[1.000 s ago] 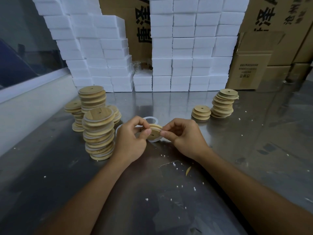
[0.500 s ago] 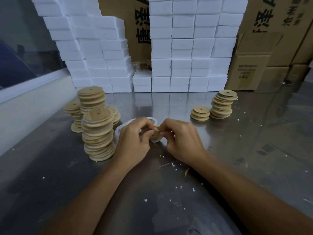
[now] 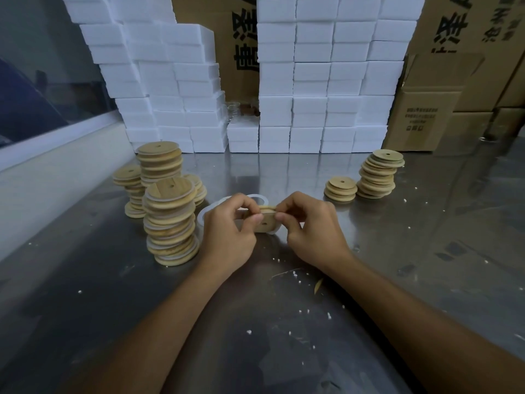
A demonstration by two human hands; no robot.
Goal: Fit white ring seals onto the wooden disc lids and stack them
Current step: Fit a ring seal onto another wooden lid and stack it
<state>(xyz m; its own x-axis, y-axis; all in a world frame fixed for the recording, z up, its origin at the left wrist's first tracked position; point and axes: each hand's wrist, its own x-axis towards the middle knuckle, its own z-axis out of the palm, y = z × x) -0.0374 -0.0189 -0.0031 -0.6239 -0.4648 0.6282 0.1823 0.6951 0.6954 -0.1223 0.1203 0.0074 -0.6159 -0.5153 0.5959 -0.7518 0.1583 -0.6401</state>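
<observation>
Fingers of the left hand [image 3: 227, 231] and right hand [image 3: 312, 231] pinch one wooden lid [image 3: 265, 221] above the table [image 3: 426, 251]; its white seal [image 3: 273, 232], seemingly half-seated, could slip off if stretched unevenly.

Two bare forearms are coming into view from the near edge of the tabletop, and nothing is covering them: no sleeve, no cuff, no glove showing anywhere along their length. The left hand [image 3: 227, 237] is showing no ring, no watch, no band at the wrist. The right hand [image 3: 312, 234] is looking just the same, plain at the wrist and plain on the fingers that are in sight. Fingernails are showing short and unpainted on the thumb and the fingertips facing this way. Both arms are running slim and straight, widening toward the elbows where the view is cutting them off.
</observation>
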